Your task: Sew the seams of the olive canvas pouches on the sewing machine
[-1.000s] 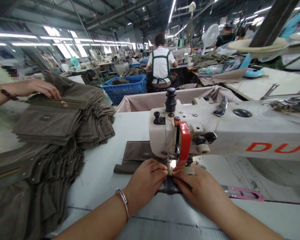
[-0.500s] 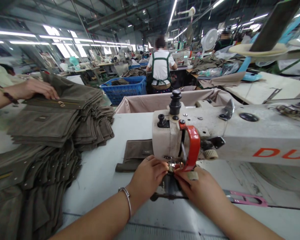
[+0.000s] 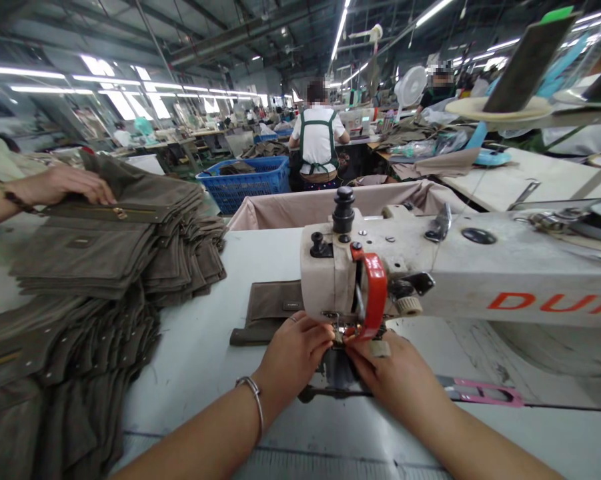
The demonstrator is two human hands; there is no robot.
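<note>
Both of my hands work close under the needle head of a white sewing machine (image 3: 450,247). My left hand (image 3: 297,353), with a bracelet at the wrist, is closed in a pinch at the left of the presser foot, on the near edge of a brown fabric piece (image 3: 273,298). This piece lies flat behind the hand, has a small dark label, and runs in under the machine head. My right hand (image 3: 397,367) is closed at the right of the foot, below the red guard (image 3: 375,293). What its fingertips pinch is hidden.
Stacked brown fabric pieces (image 3: 85,253) cover the table's left side; another person's hand (image 3: 75,185) rests on them. Pink-handled snips (image 3: 490,392) lie right of my hand. Behind the machine are a cloth-lined bin (image 3: 280,210), a blue basket (image 3: 245,185) and a seated co-worker (image 3: 317,140).
The view has shifted slightly, so the machine appears a little farther left. My hands keep their pinch beside the needle, and the fabric piece shows almost no movement.
</note>
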